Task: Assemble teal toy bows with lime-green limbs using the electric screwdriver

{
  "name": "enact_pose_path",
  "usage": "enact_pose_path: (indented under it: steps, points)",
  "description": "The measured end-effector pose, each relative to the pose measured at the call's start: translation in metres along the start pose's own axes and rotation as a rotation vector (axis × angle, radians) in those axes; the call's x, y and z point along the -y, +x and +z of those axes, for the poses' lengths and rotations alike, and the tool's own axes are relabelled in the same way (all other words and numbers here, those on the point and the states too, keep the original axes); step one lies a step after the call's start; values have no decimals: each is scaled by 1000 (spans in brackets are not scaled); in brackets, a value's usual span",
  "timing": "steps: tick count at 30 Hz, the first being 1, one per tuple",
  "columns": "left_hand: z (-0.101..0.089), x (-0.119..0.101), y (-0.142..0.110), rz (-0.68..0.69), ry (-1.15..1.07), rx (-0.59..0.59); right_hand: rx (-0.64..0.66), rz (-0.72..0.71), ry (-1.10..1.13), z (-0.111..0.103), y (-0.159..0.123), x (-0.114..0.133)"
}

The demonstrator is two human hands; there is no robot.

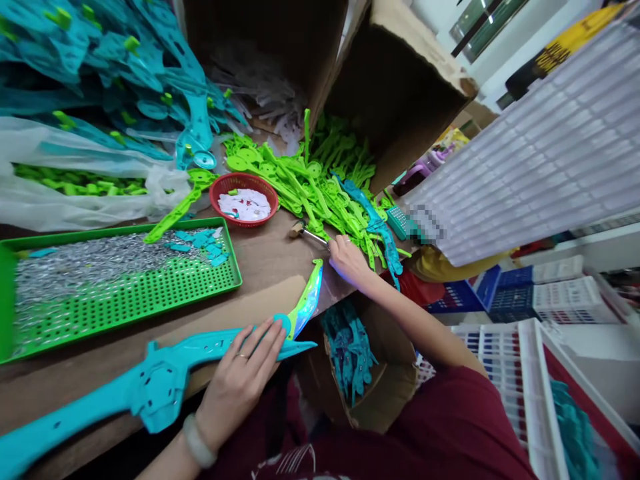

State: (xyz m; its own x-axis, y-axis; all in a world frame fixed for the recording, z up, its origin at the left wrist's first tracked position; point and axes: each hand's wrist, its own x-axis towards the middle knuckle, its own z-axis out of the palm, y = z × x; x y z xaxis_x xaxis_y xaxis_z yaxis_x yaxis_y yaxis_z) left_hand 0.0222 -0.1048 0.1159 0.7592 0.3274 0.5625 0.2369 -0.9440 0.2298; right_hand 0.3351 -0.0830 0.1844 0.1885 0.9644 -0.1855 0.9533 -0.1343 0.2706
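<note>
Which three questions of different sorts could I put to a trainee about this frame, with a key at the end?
1. Multiple choice: what is the right hand gripping?
A) a white crate
B) a hammer-like tool
C) a cardboard box

2. True or false: the left hand lies on the long teal plastic part.

3. Fill the gap: the perforated tray that holds small metal pieces is coloured ____.

Key: 1. B; 2. true; 3. green
</note>
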Motion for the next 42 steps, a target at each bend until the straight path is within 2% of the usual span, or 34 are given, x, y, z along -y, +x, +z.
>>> enact_pose_path:
  steps: [4,7,9,11,15,16,17,19,20,21,25,27,30,33,35,39,42]
  points:
    - [1,-1,1,-31,17,-48,-61,35,79,-20,-41,0]
    - [3,-2,3,-52,9,-61,-229,35,362,-32,-88,1]
    - [5,-2,4,-55,-1,-58,-380,114,540,-29,-112,5]
    - [6,-2,3,-55,-3,-59,-438,188,630,-19,-123,11]
    - [6,-1,1,-45,6,-81,-250,89,721,0,-123,26]
    - [6,0,1,-42,6,-82,-242,97,760,0,-124,29]
    - [6,0,1,-38,3,-79,-281,143,814,-1,-126,33]
    - [6,1,2,-37,-5,-73,-440,276,937,-6,-136,41]
    - [7,2,2,-45,-11,-76,-484,309,982,-9,-142,45]
    - [7,2,2,-57,-17,-81,-475,301,1005,-11,-148,49]
    - [8,5,1,-105,-53,-91,-169,146,979,-15,-171,61]
    - [9,6,1,-117,-87,-94,-191,166,990,-14,-180,66]
    - [12,4,5,-159,-116,-101,-236,61,939,-13,-184,75]
    - [7,-1,9,-220,-82,-95,-68,-117,855,-15,-174,82]
    - [-6,-2,6,-253,-29,-79,-12,-154,829,-20,-166,82]
    - [-45,7,-23,-309,93,-33,-50,-215,746,-39,-151,75]
    - [-58,18,-54,-357,167,-23,-153,-355,683,-62,-130,84]
